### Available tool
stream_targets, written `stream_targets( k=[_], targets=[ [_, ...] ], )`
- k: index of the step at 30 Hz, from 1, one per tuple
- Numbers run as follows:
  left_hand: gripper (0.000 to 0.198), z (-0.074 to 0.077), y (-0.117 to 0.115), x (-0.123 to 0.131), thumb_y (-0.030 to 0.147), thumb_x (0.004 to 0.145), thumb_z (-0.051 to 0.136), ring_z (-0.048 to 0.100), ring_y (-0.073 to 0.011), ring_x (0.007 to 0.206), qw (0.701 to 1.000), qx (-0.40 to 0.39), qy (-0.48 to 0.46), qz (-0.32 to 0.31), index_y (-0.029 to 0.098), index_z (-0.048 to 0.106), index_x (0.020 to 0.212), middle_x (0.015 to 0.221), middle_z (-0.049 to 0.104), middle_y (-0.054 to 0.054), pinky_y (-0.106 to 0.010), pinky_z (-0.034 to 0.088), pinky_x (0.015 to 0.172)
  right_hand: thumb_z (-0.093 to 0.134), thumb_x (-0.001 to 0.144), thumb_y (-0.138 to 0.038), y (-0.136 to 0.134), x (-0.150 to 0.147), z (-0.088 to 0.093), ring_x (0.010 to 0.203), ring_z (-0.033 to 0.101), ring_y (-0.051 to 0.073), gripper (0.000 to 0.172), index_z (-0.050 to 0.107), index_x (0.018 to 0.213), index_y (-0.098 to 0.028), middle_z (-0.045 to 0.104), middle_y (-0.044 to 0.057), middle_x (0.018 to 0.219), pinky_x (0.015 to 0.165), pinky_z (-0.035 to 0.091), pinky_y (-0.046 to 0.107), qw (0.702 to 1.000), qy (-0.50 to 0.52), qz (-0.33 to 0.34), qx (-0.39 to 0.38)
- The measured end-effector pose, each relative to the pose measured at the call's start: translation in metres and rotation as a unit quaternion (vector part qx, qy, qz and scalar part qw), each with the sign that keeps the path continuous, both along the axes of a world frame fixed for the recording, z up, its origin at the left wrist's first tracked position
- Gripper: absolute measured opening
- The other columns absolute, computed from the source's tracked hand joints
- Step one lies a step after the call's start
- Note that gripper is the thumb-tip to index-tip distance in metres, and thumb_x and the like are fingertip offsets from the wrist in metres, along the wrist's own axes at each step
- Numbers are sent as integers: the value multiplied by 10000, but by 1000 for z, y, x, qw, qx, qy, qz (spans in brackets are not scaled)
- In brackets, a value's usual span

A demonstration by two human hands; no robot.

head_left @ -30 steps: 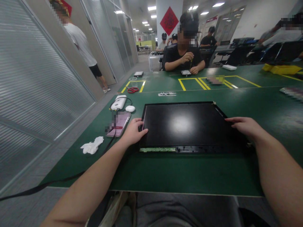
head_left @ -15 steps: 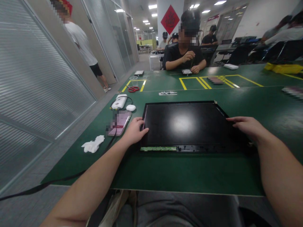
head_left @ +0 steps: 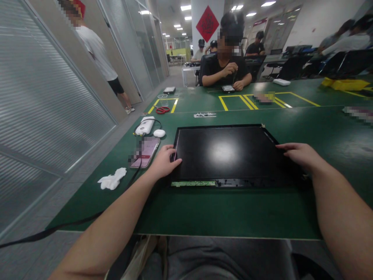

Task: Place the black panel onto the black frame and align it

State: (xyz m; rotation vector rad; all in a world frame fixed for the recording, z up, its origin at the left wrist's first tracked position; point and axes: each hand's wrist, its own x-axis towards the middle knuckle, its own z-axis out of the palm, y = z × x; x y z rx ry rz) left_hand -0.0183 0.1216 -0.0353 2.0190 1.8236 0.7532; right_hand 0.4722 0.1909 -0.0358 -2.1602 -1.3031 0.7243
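Left hand [head_left: 164,162] pinched the black panel [head_left: 201,159] at its left edge, thumb over the rim; right hand [head_left: 300,155] touched the opposite edge, grip unclear from here.

Ofc w/ glass partitions [head_left: 58,97], chairs [head_left: 294,69]

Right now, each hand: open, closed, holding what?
Left hand: holding the left edge of the screen, thumb over the front.
Right hand: touching the screen's right edge; grip unclear.
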Motion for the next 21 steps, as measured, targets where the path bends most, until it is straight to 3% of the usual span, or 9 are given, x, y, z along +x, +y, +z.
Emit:
stream_targets(
  k=[9, 21],
  targets=[
    [425, -2, 1, -2, 418, 791, 661, 549, -345, 1291, 998, -1, 58, -4, 135, 691, 1107, 1357, 548, -175, -493, 384, 1161, 568, 650, -35, -4, -7, 4, 740, 646, 158, 515, 783, 1087, -202, 757, 42, 905, 669, 476, 238, 1000, 2, -18, -1],
    [445, -2, 1, -1, 432, 795, 659, 537, -347, 1306, 998, 0, 62, -4, 131, 688, 1121, 1373, 543, -181, -494, 379, 1165, 560, 714, -37, 2, 2, -5, 756, 634, 143, 473, 772, 1116, -167, 752, 73, 979, 695, 485, 231, 999, 49, -15, 5]
  ],
)
